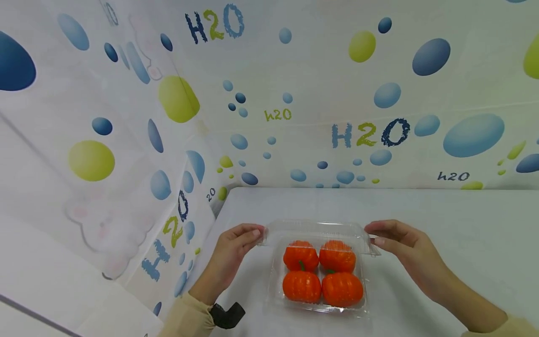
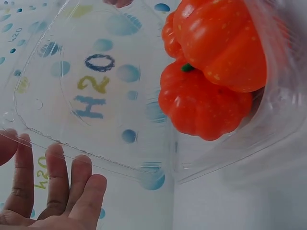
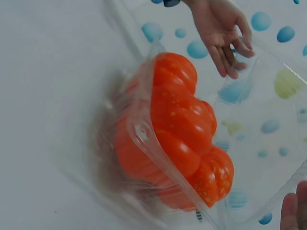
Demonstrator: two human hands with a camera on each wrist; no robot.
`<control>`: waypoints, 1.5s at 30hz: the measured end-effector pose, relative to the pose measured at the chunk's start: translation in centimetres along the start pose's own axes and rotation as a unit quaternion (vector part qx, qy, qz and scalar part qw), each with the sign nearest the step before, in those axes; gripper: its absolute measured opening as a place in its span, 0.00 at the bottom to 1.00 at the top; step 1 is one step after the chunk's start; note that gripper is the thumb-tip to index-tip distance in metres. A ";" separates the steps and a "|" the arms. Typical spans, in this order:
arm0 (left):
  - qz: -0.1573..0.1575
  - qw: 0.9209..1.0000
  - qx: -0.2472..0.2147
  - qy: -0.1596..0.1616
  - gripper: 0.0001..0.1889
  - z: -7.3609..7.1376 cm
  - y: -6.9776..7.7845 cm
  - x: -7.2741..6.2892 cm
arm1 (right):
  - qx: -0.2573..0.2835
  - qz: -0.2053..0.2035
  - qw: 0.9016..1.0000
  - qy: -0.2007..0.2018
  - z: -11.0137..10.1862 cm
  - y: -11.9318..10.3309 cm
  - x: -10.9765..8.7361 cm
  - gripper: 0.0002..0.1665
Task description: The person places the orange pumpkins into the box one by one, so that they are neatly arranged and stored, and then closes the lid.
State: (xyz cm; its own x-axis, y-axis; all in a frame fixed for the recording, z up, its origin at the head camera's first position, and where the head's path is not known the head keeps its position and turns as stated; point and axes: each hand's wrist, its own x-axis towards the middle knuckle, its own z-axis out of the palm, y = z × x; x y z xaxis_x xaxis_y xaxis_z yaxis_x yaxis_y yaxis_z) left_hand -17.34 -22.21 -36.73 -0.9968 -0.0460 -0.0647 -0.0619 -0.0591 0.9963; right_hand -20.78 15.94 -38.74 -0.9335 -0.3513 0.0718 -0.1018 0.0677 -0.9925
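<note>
A clear plastic clamshell box (image 1: 313,307) sits on the white table with its hinged lid (image 1: 316,228) raised at the back. Several small orange pumpkins (image 1: 301,286) fill the base in two rows, and green stems show near the middle. At the lid's left corner, my left hand (image 1: 236,250) pinches the edge between thumb and forefinger; the other fingers stand apart from it in the left wrist view. My right hand (image 1: 410,250) pinches the lid's right corner the same way. Through the lid, the printed wall shows in both wrist views.
The white tabletop (image 1: 476,234) stretches out to the right of the box. Behind and to the left, a white wall covering (image 1: 311,65) with blue and green dots and H2O lettering borders the table. A black band (image 1: 227,316) is at the left sleeve's cuff.
</note>
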 end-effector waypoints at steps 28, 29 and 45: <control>-0.069 0.987 0.039 -0.140 0.40 -1.7 -2.5 -1.6 | 0.019 0.162 0.986 -0.045 1.8 3.9 -2.9 0.54; -0.074 0.986 0.040 -0.142 0.40 -1.7 -2.7 -1.6 | 0.014 0.170 0.984 -0.047 1.9 3.9 -2.9 0.53; -0.140 0.970 0.089 -0.179 0.45 -2.6 -5.5 -1.7 | -0.022 0.219 0.972 -0.079 2.3 6.1 -3.7 0.51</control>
State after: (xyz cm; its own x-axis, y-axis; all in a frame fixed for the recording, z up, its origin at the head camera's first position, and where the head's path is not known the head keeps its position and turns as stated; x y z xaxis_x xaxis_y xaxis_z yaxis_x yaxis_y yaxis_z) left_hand -15.19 -24.41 -42.27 -0.8911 0.2977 -0.3426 -0.3091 0.1547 0.9384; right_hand -17.20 15.53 -45.29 -0.8266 -0.4191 -0.3757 0.2748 0.2821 -0.9192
